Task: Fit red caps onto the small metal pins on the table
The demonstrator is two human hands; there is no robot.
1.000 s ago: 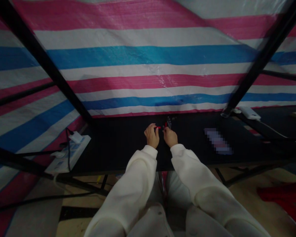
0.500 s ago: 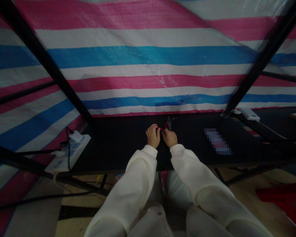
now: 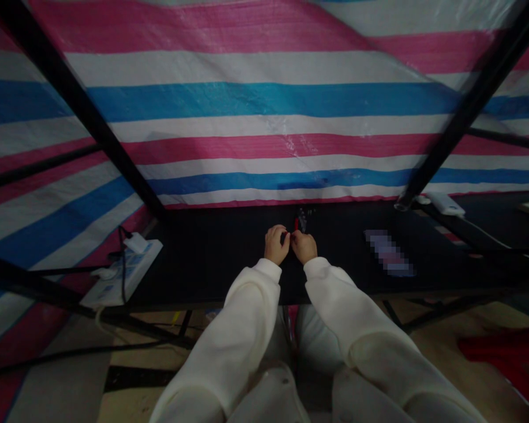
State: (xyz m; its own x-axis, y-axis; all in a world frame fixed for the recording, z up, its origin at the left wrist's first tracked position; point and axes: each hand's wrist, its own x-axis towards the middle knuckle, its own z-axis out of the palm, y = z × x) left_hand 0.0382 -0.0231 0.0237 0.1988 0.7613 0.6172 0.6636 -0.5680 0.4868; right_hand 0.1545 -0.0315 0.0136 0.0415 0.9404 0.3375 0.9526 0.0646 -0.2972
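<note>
My left hand [image 3: 276, 244] is over the black table with its fingers curled. Its thumb and fingertips meet close to my right hand, and whatever is pinched there is too small to name. My right hand [image 3: 304, 245] is closed, fingertips turned toward the left hand, and what it grips is hidden. Just beyond the right fingertips a slim red piece [image 3: 296, 224] points away from me; I cannot tell whether the hand touches it. Beside it lies a small cluster of grey parts [image 3: 302, 220], with a few tiny pale bits [image 3: 310, 211] behind.
On the black table [image 3: 211, 252], a phone-like object [image 3: 388, 252], blurred out, lies to the right. A white power strip [image 3: 143, 267] with plugs and cables sits at the left end. Farther right is a white device [image 3: 445, 204] with a cable. Black frame poles [image 3: 458, 111] stand before striped sheeting.
The red piece that showed between my hands by the left fingers is now mostly out of sight. My left fingers have shifted slightly right and lower. My right hand stays in place.
</note>
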